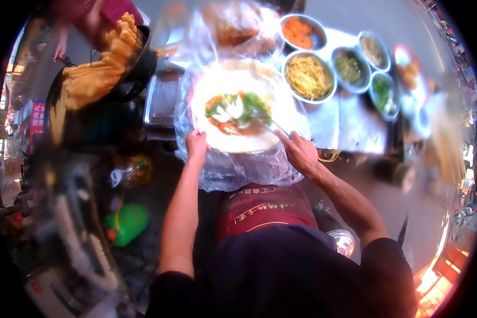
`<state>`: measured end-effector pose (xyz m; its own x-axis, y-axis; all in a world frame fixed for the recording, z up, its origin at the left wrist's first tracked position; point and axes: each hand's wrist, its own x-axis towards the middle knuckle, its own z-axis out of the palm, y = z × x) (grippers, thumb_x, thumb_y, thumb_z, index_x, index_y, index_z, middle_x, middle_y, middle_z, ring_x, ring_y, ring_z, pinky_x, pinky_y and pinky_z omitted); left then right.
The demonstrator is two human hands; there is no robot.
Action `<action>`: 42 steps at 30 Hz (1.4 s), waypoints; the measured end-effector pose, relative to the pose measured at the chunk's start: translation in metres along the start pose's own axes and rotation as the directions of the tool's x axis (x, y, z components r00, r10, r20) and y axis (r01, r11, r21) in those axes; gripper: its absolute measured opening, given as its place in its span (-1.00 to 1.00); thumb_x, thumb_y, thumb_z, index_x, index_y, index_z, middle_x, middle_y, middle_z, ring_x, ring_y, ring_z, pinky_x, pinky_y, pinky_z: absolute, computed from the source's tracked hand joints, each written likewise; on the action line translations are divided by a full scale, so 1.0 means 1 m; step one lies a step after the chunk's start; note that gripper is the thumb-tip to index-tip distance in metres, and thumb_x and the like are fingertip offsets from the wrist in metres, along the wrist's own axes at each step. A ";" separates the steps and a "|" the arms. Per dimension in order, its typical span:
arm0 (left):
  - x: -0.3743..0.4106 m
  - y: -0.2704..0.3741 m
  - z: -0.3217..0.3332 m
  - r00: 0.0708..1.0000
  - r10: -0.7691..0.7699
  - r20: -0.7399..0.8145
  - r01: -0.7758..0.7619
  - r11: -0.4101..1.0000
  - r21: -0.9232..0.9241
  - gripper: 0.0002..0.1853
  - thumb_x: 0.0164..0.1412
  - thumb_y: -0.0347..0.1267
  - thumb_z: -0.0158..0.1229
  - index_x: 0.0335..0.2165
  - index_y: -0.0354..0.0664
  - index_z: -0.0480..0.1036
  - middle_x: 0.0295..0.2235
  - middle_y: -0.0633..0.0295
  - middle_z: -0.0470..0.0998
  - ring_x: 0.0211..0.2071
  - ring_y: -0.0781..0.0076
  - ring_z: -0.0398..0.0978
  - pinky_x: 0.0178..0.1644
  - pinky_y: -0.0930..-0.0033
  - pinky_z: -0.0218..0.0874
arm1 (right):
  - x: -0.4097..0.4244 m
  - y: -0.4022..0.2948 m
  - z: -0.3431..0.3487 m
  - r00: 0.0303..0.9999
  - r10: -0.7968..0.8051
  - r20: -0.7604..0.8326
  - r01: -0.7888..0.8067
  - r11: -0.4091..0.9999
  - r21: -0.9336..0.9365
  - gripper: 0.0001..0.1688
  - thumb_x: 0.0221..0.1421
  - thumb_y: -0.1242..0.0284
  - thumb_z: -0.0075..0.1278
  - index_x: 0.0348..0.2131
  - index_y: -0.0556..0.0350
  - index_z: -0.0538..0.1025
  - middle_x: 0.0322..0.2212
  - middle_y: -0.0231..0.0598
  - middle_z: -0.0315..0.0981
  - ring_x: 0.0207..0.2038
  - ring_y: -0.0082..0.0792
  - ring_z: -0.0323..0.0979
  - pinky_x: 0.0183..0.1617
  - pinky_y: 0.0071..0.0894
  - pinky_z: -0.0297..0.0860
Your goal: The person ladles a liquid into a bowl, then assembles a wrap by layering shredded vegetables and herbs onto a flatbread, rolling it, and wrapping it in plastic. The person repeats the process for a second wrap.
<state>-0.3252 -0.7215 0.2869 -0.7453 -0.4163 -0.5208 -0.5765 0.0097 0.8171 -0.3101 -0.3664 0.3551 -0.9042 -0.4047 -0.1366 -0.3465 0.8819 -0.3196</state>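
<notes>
In front of me a round, pale flatbread (200, 127) lies on clear plastic sheeting (246, 173), its upper part washed out by glare. Chopped greens (251, 104), orange shreds (224, 127) and white slices (234, 109) are heaped at its middle. My right hand (301, 152) grips a slim metal utensil (280, 128), whose far end reaches the right side of the filling; that tip is blurred. At the flatbread's near left edge, my left hand (196, 144) has its fingers curled. Whether it pinches the bread or the plastic is unclear.
Metal bowls hold yellow shreds (309, 77), orange shreds (298, 32) and chopped greens (382, 90) at the right. Fried dough sticks (103, 73) fill a black pan (141, 71) at left, beside a metal tray (163, 99). Another person's hand (60, 49) is beyond the pan.
</notes>
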 end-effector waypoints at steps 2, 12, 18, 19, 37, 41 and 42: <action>-0.002 0.001 0.002 1.000 -0.005 -0.027 0.004 0.999 -0.032 -0.81 0.27 -0.39 0.13 -0.23 -0.31 0.52 -0.61 0.32 0.47 -0.72 0.60 0.32 -0.64 0.46 0.08 | 0.000 -0.013 -0.019 0.993 -0.050 -0.106 0.055 0.997 0.048 -0.22 0.08 0.58 -0.06 0.25 -0.49 0.31 -0.25 -0.09 0.36 -0.43 -0.07 0.50 -0.47 -0.08 0.41; 0.008 0.017 0.000 0.999 0.041 -0.023 -0.043 0.997 -0.058 -0.70 0.25 -0.32 0.23 -0.24 -0.41 0.48 -0.62 0.31 0.45 -0.73 0.61 0.27 -0.66 0.46 0.04 | -0.003 -0.041 0.013 0.994 0.030 -0.107 -0.021 0.996 0.089 -0.36 0.20 0.53 -0.11 0.22 -0.47 0.37 -0.32 -0.08 0.37 -0.52 -0.06 0.42 -0.48 -0.08 0.37; 0.042 0.014 0.000 0.990 0.009 -0.141 -0.034 0.984 -0.173 -0.69 0.22 -0.27 0.28 -0.36 -0.35 0.45 -0.53 0.26 0.49 -0.70 0.60 0.29 -0.63 0.43 0.09 | -0.003 -0.078 0.006 0.979 0.084 -0.186 -0.056 0.987 0.148 -0.46 0.27 0.46 -0.10 0.18 -0.41 0.42 -0.34 -0.09 0.39 -0.48 -0.05 0.42 -0.44 -0.09 0.35; 0.044 0.021 0.004 0.990 0.020 -0.139 -0.045 0.984 -0.174 -0.68 0.22 -0.26 0.29 -0.37 -0.34 0.45 -0.52 0.25 0.50 -0.67 0.59 0.31 -0.61 0.42 0.11 | -0.002 -0.076 0.012 0.978 0.104 -0.182 -0.080 0.988 0.131 -0.47 0.26 0.46 -0.09 0.18 -0.41 0.43 -0.35 -0.09 0.39 -0.48 -0.06 0.42 -0.44 -0.09 0.35; 0.109 -0.009 -0.021 0.941 0.337 0.037 -0.309 0.810 0.498 -0.75 0.13 -0.37 0.14 -0.44 -0.44 0.45 -0.55 -0.06 0.51 -0.55 0.23 0.35 -0.37 0.12 0.22 | 0.051 0.199 -0.034 0.625 0.563 -0.541 -0.529 0.815 0.237 -0.45 0.25 0.39 -0.07 0.18 -0.56 0.39 -0.30 0.16 0.37 -0.40 0.14 0.47 -0.30 0.04 0.41; 0.093 0.007 -0.011 0.961 0.273 0.031 -0.255 0.845 0.470 -0.77 0.18 -0.39 0.15 -0.35 -0.43 0.52 -0.50 0.07 0.58 -0.49 0.35 0.44 -0.33 0.20 0.28 | 0.088 0.264 -0.038 0.617 0.556 -0.557 -0.607 0.787 0.112 -0.45 0.23 0.31 -0.08 0.19 -0.48 0.36 -0.29 0.30 0.36 -0.40 0.19 0.49 -0.33 0.07 0.44; 0.092 0.010 -0.011 0.967 0.253 0.012 -0.230 0.857 0.461 -0.76 0.19 -0.38 0.15 -0.33 -0.43 0.53 -0.49 0.10 0.59 -0.48 0.37 0.46 -0.33 0.22 0.30 | 0.101 0.268 -0.036 0.616 0.591 -0.521 -0.645 0.758 0.098 -0.43 0.19 0.29 -0.03 0.20 -0.43 0.36 -0.29 0.32 0.36 -0.38 0.19 0.50 -0.33 0.07 0.45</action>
<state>-0.3959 -0.7695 0.2504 -0.8709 -0.3894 -0.3000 -0.4772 0.5232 0.7061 -0.5037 -0.1626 0.2899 -0.8918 0.3977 0.2155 0.3446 0.9060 -0.2458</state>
